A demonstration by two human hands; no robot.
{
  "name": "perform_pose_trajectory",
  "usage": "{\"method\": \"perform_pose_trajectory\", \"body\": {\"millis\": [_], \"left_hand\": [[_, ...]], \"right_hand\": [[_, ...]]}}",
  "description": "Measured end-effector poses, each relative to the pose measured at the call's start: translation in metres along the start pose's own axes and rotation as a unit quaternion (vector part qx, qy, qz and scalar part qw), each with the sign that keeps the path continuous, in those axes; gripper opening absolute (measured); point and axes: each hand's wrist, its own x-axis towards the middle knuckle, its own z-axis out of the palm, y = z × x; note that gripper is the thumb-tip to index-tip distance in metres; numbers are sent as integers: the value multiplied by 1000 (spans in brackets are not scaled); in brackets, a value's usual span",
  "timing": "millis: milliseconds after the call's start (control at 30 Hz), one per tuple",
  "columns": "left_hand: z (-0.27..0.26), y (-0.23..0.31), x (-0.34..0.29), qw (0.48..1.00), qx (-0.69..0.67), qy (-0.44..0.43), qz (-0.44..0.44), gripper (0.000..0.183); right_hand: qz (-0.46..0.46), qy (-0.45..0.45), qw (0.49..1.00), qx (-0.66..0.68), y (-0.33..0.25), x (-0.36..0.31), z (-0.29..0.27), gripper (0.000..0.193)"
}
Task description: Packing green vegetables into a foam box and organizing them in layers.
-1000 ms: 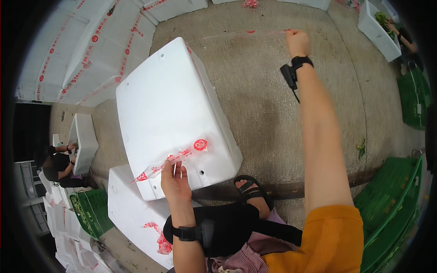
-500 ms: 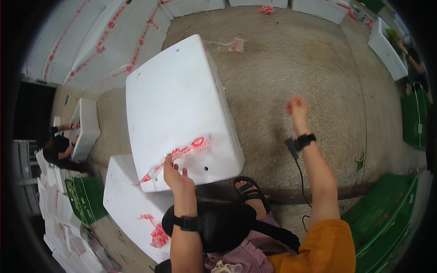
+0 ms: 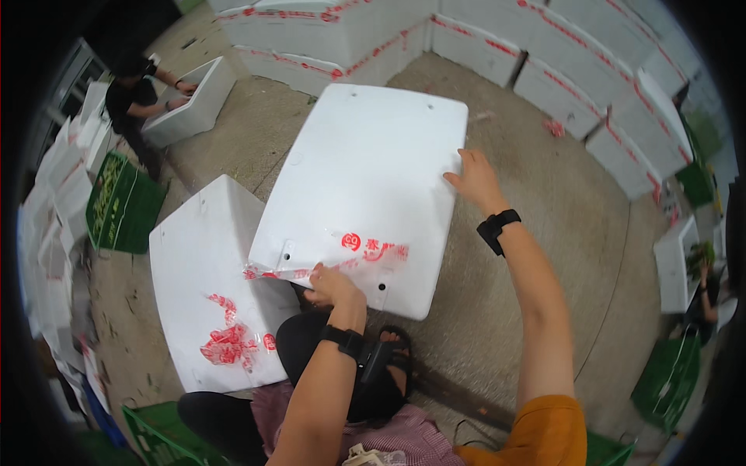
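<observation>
A large white foam box (image 3: 357,171) lies before me, its flat face up, with small holes near the corners. Clear packing tape with red print (image 3: 373,252) is stuck across its near end, and a loose strip sticks out at the left corner. My left hand (image 3: 338,287) is curled round the near edge beside that tape, some fingers hidden beneath. At the far right edge, my right hand (image 3: 478,182) grips the side, thumb on top. To the left stands a second white foam box (image 3: 190,272), with crumpled red-printed tape (image 3: 229,342) on it.
Stacked white foam boxes (image 3: 311,39) line the back and right. At far left a person (image 3: 132,101) reaches into an open foam box (image 3: 206,101), near a green crate (image 3: 128,206). Another person's hand (image 3: 705,272) holds greens at far right, by a green crate (image 3: 668,380).
My right hand has moved from the air onto the box's right edge. My left hand has gone from lying on the tape to gripping the near edge. The view has swung right.
</observation>
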Motion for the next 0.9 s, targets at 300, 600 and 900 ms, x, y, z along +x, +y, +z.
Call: {"method": "perform_pose_trajectory", "body": {"millis": [300, 600, 900], "left_hand": [[5, -40, 46, 997, -77, 17, 22, 27], [23, -38, 24, 986, 94, 124, 65, 31], [24, -11, 12, 992, 48, 115, -2, 28]], "right_hand": [[33, -49, 982, -180, 10, 103, 18, 80], [63, -70, 985, -142, 41, 197, 62, 77], [109, -101, 987, -67, 50, 216, 64, 69]]}}
